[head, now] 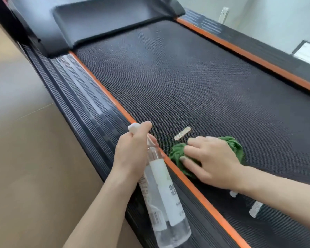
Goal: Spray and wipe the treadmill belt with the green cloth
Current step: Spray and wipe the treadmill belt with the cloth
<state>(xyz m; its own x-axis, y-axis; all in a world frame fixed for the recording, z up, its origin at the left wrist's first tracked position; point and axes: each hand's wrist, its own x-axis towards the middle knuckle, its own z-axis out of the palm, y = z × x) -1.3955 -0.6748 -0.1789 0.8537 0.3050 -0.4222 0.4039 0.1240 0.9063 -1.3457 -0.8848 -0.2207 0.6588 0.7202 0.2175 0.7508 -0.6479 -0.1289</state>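
Right now your left hand (134, 151) grips the spray bottle (161, 187) over the belt's (186, 83) left orange edge; your right hand (211, 161) presses flat on the green cloth (179, 158) just inside that edge — soft, bunches easily, so palm it flat; bottle likely slick — hold the neck.

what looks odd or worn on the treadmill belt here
A pale strip mark on the belt just beyond the green cloth looks scuffed and yellowed; similar white marks sit nearer the camera. No spill visible.
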